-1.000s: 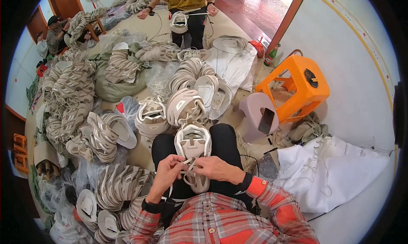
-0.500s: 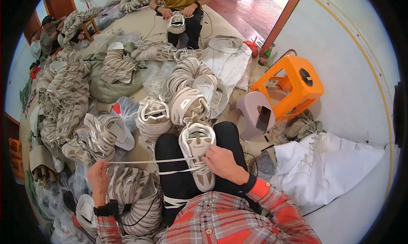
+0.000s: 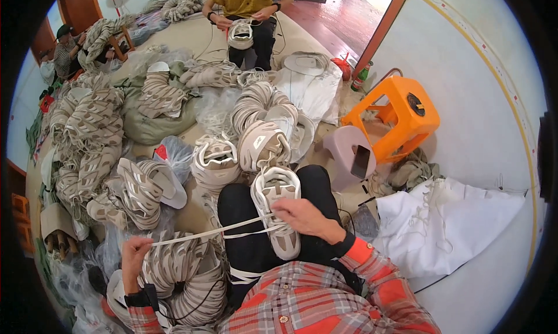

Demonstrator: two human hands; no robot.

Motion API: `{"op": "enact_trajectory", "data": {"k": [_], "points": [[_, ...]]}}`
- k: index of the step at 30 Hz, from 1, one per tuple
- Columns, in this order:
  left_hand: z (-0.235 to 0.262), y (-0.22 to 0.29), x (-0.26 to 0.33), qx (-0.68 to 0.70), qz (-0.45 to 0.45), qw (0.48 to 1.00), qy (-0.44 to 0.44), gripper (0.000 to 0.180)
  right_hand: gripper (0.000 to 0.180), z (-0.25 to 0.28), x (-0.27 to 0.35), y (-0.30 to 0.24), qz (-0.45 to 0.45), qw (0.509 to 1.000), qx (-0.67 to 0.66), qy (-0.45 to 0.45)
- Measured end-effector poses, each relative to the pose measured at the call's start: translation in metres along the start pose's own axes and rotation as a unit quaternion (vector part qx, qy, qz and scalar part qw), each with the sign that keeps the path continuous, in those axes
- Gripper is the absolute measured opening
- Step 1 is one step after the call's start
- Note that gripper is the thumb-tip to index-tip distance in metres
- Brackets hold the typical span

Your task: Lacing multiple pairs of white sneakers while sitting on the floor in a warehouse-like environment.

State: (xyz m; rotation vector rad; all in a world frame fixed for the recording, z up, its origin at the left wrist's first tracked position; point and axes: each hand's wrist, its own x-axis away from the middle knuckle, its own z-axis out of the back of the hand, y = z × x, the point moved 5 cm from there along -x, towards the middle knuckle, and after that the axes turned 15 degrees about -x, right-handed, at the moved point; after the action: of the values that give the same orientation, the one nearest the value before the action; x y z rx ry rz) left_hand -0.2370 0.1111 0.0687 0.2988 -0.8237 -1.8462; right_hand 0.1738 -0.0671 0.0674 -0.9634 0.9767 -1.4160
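Observation:
A beige and white shoe upper [image 3: 285, 244] rests on my lap, toe toward me, with laces partly threaded across its front. Out to the left, my left hand [image 3: 135, 255] pinches the end of a flat cream shoelace [image 3: 203, 234], which stretches taut to the upper. My right hand [image 3: 311, 219] lies over the eyelets with its fingers closed at the lace; the fingertips are partly hidden. Another loop of lace crosses my left thigh, and more white laces [image 3: 245, 274] are wrapped around that thigh. Two uppers [image 3: 215, 159] [image 3: 264, 147] sit just beyond my knees.
Stacked uppers [image 3: 96, 122] and plastic bags fill the left side. By my left leg lies a curved stack of uppers [image 3: 200, 287]. On the right are a mauve stool [image 3: 343, 151] with a phone, an orange stool [image 3: 401, 116] and white sacking [image 3: 447, 229]. A co-worker [image 3: 247, 2] handles an upper ahead.
My left hand has moved slightly down, so the lace now slopes up toward the shoe. My right hand has shifted a little over the eyelets. The view has moved slightly.

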Motion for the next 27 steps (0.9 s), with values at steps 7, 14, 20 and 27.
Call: {"op": "enact_trajectory", "data": {"k": [7,14,20,27], "points": [[0.023,-0.005,0.029,-0.291,-0.080,0.949,0.088,0.007,0.024,-0.035,-0.026,-0.009,-0.094,0.979,0.050,-0.172],[-0.008,-0.044,0.057,-0.538,0.009,0.815,0.218,0.010,0.024,-0.058,-0.020,-0.004,-0.194,0.955,-0.072,-0.214],[-0.058,-0.055,0.036,0.248,0.277,0.902,0.221,0.017,0.017,-0.125,0.009,-0.029,0.092,0.916,0.076,-0.383],[-0.099,0.045,-0.012,0.446,0.128,0.849,0.252,0.028,0.018,-0.189,0.056,-0.034,0.222,0.807,0.053,-0.545]]}}
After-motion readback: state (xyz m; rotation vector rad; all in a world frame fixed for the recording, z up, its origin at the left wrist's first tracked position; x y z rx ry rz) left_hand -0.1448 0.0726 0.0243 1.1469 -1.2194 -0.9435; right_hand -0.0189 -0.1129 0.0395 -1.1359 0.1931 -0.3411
